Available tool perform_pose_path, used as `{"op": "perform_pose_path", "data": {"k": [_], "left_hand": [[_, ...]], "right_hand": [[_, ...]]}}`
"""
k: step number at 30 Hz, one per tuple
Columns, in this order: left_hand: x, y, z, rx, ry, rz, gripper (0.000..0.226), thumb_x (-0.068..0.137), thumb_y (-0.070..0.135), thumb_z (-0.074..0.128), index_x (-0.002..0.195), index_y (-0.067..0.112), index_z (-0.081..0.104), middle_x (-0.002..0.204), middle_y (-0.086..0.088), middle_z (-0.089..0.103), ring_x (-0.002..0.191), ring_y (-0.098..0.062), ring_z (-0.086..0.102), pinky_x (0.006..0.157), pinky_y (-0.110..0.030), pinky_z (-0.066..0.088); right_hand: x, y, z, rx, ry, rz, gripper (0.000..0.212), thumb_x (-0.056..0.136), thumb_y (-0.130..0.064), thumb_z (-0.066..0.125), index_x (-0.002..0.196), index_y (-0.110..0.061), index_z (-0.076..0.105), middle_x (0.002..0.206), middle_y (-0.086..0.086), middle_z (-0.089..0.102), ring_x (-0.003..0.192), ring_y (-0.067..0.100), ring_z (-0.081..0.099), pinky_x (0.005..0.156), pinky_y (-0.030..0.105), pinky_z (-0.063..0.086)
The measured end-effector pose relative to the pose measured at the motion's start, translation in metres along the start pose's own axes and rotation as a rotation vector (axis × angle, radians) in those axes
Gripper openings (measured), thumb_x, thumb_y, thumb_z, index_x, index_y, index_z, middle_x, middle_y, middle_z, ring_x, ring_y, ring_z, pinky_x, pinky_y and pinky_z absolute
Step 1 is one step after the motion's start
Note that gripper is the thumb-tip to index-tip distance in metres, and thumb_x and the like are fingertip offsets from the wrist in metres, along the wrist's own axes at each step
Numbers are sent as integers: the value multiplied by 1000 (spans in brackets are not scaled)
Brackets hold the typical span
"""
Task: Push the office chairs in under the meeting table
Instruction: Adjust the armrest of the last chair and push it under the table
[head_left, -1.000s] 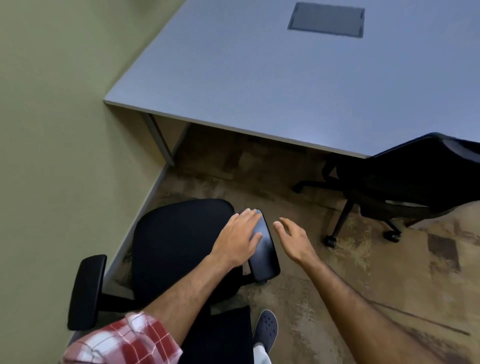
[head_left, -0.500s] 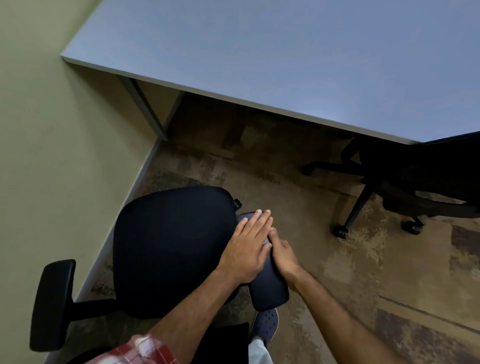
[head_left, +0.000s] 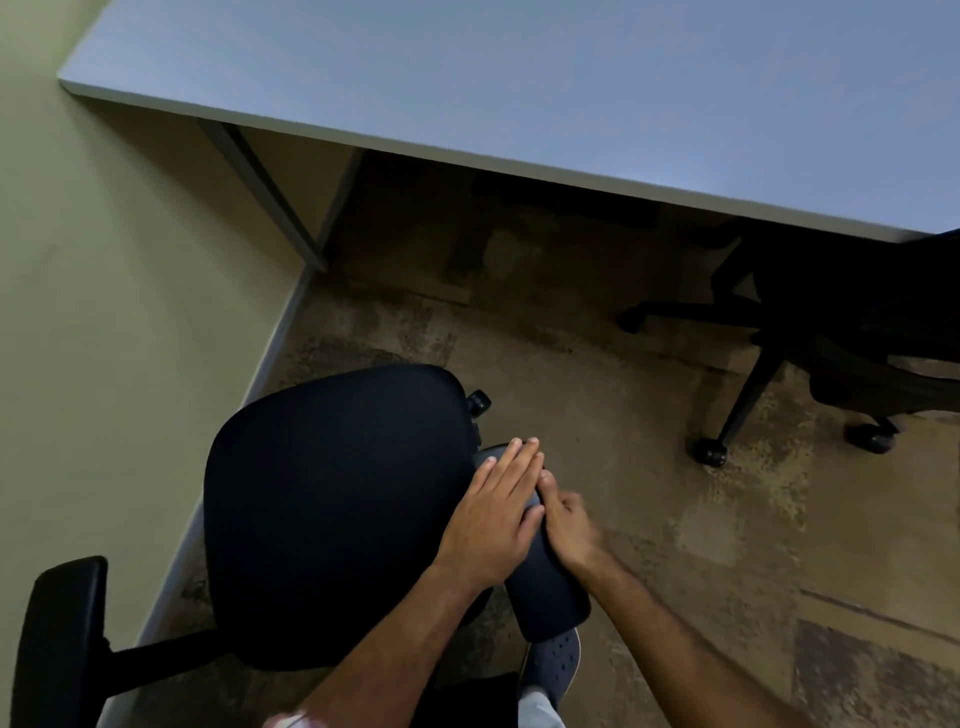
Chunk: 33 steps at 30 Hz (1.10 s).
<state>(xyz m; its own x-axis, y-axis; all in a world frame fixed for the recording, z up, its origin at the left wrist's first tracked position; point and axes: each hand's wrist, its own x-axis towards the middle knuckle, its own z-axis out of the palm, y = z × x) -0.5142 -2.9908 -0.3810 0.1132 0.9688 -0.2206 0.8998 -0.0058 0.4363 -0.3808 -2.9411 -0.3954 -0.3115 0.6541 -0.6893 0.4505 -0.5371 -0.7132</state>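
A black office chair (head_left: 332, 514) stands on the carpet in front of me, its seat short of the grey meeting table (head_left: 519, 88). My left hand (head_left: 493, 514) lies flat on top of the chair's right armrest (head_left: 545, 587), fingers together pointing at the table. My right hand (head_left: 563, 525) grips the same armrest from its right side, fingers curled under. The left armrest (head_left: 62, 639) sticks out at bottom left. A second black chair (head_left: 831, 343) sits partly under the table at the right.
A green wall (head_left: 114, 312) with a pale skirting runs close along the chair's left side. A grey table leg (head_left: 265, 192) stands near the wall. My shoe (head_left: 556, 665) is on the carpet below the armrest. Open carpet lies between the two chairs.
My right hand moved in from the open air and took hold of the right armrest beside my left hand. The chair and I have come closer to the table.
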Motion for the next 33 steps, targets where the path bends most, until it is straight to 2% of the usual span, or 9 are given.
{"op": "perform_pose_path", "data": {"k": [3,6,10,13,18,21,25,27,33], "left_hand": [[-1,1,-4,19,-35,21,59,107,36,31,159,13,20,168,2,7,153,-10,-8,123,-33,0],[-18,8,-32,-20,-46,39,57,108,37,36,159,13,23,167,1,15,153,-9,-1,124,-38,1],[-58,24,-97,-128,50,53,54,107,38,40,155,14,36,161,2,35,151,-9,18,123,-37,10],[-102,37,-150,-131,99,78,51,107,38,43,152,14,41,157,3,41,149,-10,26,122,-33,16],[-194,49,-219,-83,192,78,45,105,32,50,146,15,50,147,2,54,142,-14,39,117,-36,28],[-263,56,-250,-58,260,83,43,104,32,52,145,17,52,145,2,56,140,-12,42,116,-27,25],[-371,55,-281,-39,261,36,46,103,38,53,146,21,51,148,3,52,142,-11,38,116,-26,25],[-406,43,-284,-32,232,-5,47,103,40,51,147,23,50,150,3,51,143,-9,36,116,-24,23],[-504,32,-283,-41,222,-92,49,102,47,49,146,25,51,150,3,51,142,-9,37,113,-26,27]], "right_hand": [[-5,2,-3,-23,16,-23,54,105,-53,33,96,-24,77,83,-4,75,80,8,69,77,31,53],[-29,-7,-6,-205,101,-65,36,106,-43,41,110,-21,69,97,-5,70,96,19,65,75,31,46],[-80,-37,-8,-523,188,-201,38,103,-33,51,135,-13,57,128,5,61,128,26,46,107,40,36],[-136,-70,4,-536,194,-253,42,103,-34,52,138,-11,56,137,7,58,140,29,37,114,42,31],[-238,-121,46,-566,48,-338,37,102,-36,51,124,-11,66,123,7,66,124,24,51,104,41,42],[-305,-139,71,-603,0,-422,33,100,-39,50,107,-15,70,104,3,70,103,19,61,92,44,50],[-395,-143,100,-645,13,-457,40,100,-44,50,127,-18,65,122,1,68,110,16,60,95,35,49],[-417,-140,107,-648,29,-467,44,101,-45,49,132,-17,62,127,2,65,116,17,58,100,36,48],[-484,-124,134,-726,86,-512,44,101,-47,49,128,-16,64,122,3,67,110,18,60,97,39,50]]}}
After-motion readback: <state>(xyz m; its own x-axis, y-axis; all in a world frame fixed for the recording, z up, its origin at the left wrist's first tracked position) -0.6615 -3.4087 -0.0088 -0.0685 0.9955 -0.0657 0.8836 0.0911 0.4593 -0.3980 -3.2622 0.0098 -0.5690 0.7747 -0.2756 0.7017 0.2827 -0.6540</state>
